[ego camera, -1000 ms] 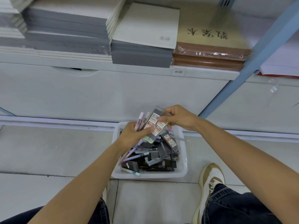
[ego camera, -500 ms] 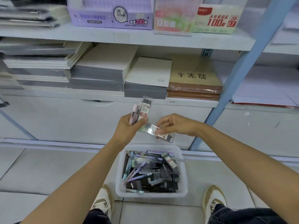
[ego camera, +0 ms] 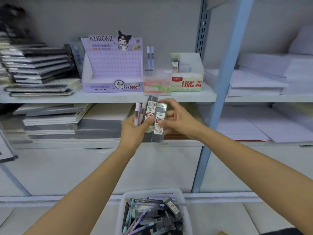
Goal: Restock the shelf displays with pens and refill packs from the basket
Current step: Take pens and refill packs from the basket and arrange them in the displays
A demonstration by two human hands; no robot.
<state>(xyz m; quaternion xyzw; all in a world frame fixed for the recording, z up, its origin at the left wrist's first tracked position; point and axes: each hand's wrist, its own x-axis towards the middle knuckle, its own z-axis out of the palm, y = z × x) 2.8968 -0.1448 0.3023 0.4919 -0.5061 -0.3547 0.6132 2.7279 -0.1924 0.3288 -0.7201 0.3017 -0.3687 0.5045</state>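
Change from half a second earlier: left hand (ego camera: 134, 133) and right hand (ego camera: 180, 122) both higher, now level with the front edge of the white metal shelf (ego camera: 108, 97). Clear flat refill pack with red-and-white label (ego camera: 158, 123) turned from a slant to upright, touching the left hand's bundle on its 3 o'clock side. White plastic basket (ego camera: 121, 209) now at 6 o'clock of the view, under the hands and well apart from them, holding a jumble of pens and packs (ego camera: 152, 216).

Pose, left hand: forearm rising from 7 o'clock, fingers curled round an upright bundle, with pale pink and lilac pens (ego camera: 138, 114) at 9 o'clock and a dark refill pack with white label (ego camera: 150, 111) at 3 o'clock.

Pose, right hand: forearm rising from 4 o'clock, thumb and fingers pinching the clear flat refill pack by its 3 o'clock edge, index arched over its top.

At 12 o'clock of the hands, side by side on the shelf:
- purple Kuromi cardboard display box (ego camera: 111, 68)
- pink-and-green display box (ego camera: 156, 86), with two lilac pens (ego camera: 150, 60) upright
- white-and-red display box (ego camera: 188, 80), with one pack standing inside
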